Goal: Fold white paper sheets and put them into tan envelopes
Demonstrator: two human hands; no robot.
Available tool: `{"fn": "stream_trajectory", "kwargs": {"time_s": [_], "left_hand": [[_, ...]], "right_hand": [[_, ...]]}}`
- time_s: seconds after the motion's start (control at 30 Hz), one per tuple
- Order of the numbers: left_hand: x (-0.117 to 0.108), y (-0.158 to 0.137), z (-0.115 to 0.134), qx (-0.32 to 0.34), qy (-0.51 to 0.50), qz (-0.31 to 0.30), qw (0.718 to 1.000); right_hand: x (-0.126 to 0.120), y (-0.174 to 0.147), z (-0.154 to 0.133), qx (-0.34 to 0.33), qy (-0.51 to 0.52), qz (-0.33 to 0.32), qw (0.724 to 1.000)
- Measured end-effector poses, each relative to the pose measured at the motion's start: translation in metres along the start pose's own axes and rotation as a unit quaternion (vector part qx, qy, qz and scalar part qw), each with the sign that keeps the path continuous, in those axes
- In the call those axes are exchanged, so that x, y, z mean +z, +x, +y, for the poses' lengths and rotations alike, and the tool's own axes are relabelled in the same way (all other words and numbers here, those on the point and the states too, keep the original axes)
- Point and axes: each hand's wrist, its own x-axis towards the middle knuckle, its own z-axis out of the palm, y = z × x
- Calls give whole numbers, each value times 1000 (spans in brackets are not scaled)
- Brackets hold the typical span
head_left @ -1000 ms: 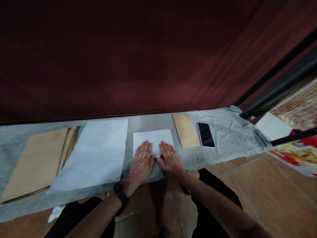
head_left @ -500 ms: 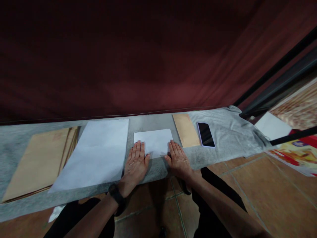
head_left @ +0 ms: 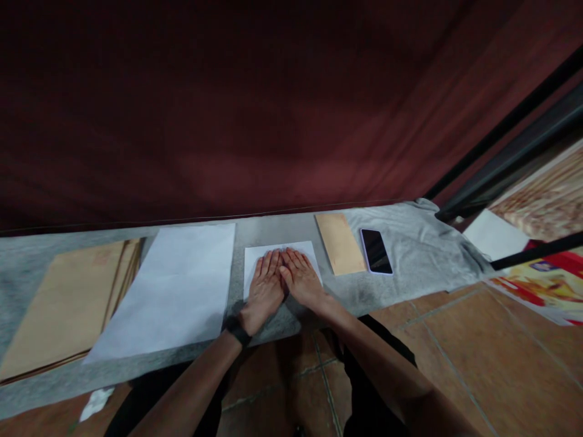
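Note:
A small white sheet of paper (head_left: pixel 255 252), perhaps folded, lies on the grey cloth in front of me. My left hand (head_left: pixel 268 280) rests flat on it with the fingers stretched out. Beside it my right hand (head_left: pixel 303 278) also lies flat on the paper, its thumb side touching the left hand. Much of the paper's middle and near part is hidden under the two hands. Just right of the paper is a small brown envelope (head_left: pixel 340 244). To the left, a large white sheet (head_left: pixel 177 291) lies flat.
A pile of large brown envelopes (head_left: pixel 68 303) lies at the far left of the grey cloth (head_left: pixel 419 255). A phone (head_left: pixel 376 251) is right of the small envelope. A dark red curtain (head_left: pixel 255 121) hangs behind. Black bars (head_left: pixel 514 130) and a printed box (head_left: pixel 546 282) stand at right.
Both hands have slid inward from the paper's sides and now meet over its middle. The camera view has shifted slightly.

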Motion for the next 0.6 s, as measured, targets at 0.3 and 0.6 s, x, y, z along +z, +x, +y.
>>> {"fn": "stream_trajectory", "kwargs": {"time_s": [0.3,0.6], "left_hand": [[-10,3,-6,-38,29,-11,999],[-12,-9,-16,-60,35,11,998]], "right_hand": [[9,20,13,16,-59,11,998],[-4,34,33,59,-82,25,995]]}}
